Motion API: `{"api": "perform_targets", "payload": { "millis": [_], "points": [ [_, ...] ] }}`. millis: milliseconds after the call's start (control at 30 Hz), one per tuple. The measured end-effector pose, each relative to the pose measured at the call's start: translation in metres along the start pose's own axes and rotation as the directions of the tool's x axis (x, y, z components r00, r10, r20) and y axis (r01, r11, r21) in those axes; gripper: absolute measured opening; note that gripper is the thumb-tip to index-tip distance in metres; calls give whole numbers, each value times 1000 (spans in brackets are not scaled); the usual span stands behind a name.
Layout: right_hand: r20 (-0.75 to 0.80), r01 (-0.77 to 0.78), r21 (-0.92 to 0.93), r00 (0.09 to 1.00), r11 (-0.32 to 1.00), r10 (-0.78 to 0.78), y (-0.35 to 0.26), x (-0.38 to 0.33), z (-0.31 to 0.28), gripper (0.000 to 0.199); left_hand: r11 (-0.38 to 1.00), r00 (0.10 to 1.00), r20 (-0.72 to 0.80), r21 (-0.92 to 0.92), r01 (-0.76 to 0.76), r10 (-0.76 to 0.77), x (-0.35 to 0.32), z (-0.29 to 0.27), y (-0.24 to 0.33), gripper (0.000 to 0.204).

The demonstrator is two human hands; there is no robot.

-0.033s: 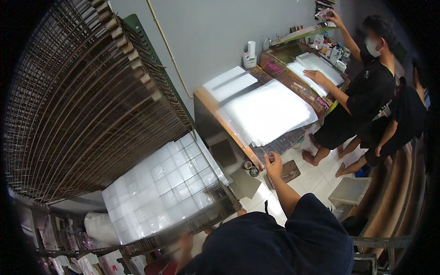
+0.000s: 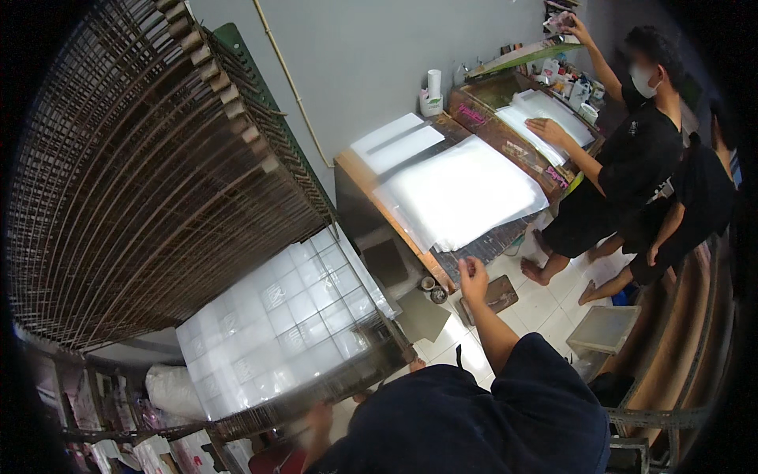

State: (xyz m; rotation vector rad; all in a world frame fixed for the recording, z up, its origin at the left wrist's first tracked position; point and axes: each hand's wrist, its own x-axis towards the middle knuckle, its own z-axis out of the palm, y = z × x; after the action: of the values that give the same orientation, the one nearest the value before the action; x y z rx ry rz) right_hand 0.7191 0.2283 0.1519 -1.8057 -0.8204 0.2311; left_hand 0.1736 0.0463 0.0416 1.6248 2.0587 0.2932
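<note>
By the grey wall (image 2: 355,67), a wire rack (image 2: 170,182) holds whitish sheeting (image 2: 276,324).

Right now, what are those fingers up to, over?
Left fingers blurred, grip unclear, near dark wire rack. Right fingers loosely curled, apparently empty, near wide stack of translucent white sheets. Dark tabletop strip lies between.
</note>
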Motion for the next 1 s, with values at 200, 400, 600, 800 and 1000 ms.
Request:
{"api": "perform_targets", "payload": {
  "millis": [200, 400, 600, 800, 1000],
  "points": [
    [111, -381, 676, 899, 631, 424, 8, 75, 16, 64, 990, 992, -7, 64, -128, 129, -15, -20, 2, 31],
    [281, -283, 957, 835, -69, 473, -16, 125, 23, 91, 995, 996, -41, -63, 78, -80, -27, -32, 13, 35],
    [322, -160, 918, 835, -364, 446, -15, 135, 44, 105, 951, 952, -1, -59, 304, -305, -29, -44, 43, 36],
    [432, -96, 875, 595, -474, 678, -43, 113, 64, 85, 952, 954, -23, -79, 297, -299, -52, -41, 26, 36],
    [309, -471, 880, 658, 55, 687, 30, 146, 100, 20, 961, 994, -61, -266, 69, -88, -16, -26, 27, 32]
  ]
}}
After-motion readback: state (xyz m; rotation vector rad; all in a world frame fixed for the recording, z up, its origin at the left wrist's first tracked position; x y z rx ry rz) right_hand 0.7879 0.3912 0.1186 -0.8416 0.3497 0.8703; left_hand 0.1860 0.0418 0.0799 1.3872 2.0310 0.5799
